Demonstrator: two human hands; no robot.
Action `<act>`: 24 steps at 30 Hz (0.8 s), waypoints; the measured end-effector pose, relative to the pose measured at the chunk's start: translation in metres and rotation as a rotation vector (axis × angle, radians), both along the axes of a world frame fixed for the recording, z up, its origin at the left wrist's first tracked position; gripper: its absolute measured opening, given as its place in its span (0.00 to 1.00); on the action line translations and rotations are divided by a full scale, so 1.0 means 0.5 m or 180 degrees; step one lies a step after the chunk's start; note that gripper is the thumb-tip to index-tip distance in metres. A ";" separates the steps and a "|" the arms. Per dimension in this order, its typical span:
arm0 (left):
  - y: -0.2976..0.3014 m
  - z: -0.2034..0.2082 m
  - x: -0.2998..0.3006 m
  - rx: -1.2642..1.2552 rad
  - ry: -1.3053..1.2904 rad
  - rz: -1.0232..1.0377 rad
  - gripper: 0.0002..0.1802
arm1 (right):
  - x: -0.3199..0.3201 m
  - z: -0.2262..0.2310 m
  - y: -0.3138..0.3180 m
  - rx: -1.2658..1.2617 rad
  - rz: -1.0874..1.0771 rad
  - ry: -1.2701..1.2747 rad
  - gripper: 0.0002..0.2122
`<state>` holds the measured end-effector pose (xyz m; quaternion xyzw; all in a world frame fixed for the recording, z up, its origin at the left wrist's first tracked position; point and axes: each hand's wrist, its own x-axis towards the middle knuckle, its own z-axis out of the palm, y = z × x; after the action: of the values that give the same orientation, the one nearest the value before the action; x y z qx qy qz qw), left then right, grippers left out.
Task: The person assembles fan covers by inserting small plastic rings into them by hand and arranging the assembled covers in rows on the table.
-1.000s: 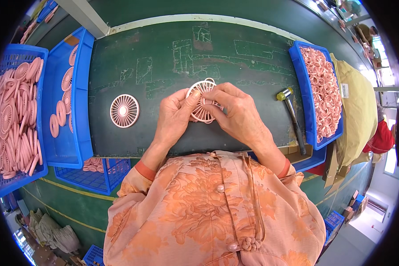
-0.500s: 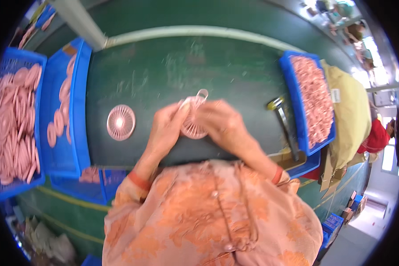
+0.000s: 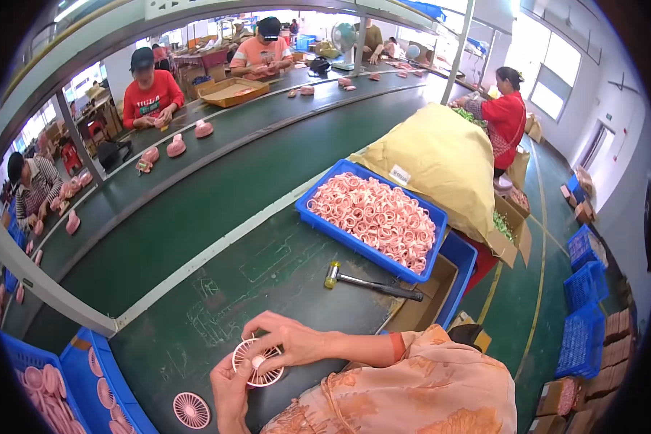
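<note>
Both hands are on a round pink plastic grille with spokes, held just above the green tabletop. My left hand grips its left edge, the thumb lying over the spokes. From the upper right, my right hand reaches across it with bent fingers pressed on the rim and face. Those fingers cover part of the grille's upper side. A second pink spoked grille lies flat on the table to the left of my left hand.
A blue tray of small pink rings stands beyond my right hand, with a yellow-headed hammer before it. Blue bins of pink parts stand at left. A yellow sack lies behind the tray. Co-workers sit across the conveyor.
My view has swung up and to the right, bringing the conveyor and co-workers into sight. Both hands stay on the grille, and the other grille still lies on the table.
</note>
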<state>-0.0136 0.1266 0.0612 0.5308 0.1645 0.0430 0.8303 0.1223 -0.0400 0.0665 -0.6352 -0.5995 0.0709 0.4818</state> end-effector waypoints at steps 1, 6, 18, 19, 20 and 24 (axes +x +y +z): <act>-0.001 -0.005 0.006 0.0059 0.0009 0.0067 0.16 | -0.003 0.007 -0.004 0.0049 -0.0247 0.0451 0.21; -0.009 -0.017 0.017 0.0536 -0.0018 0.0347 0.15 | 0.027 0.025 -0.089 0.0002 -0.1617 0.0823 0.23; -0.034 -0.035 0.012 0.0708 -0.0171 0.0566 0.12 | 0.082 -0.108 -0.348 -0.1300 -0.3970 -0.0771 0.12; -0.035 -0.035 0.015 0.0693 -0.0115 0.0543 0.12 | 0.075 -0.092 -0.339 -0.1080 -0.3968 -0.0878 0.09; -0.041 -0.029 0.019 0.0705 -0.0134 0.0547 0.12 | 0.071 -0.074 -0.333 -0.0861 -0.3964 -0.0981 0.07; -0.047 -0.026 0.020 0.0925 -0.0172 0.0731 0.11 | 0.121 0.049 -0.338 -0.0087 -0.4324 -0.1611 0.07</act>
<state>-0.0037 0.1032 0.0481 0.6215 0.1937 0.1751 0.7386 0.1828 -0.2088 0.0912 -0.8703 -0.1647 -0.3858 0.2580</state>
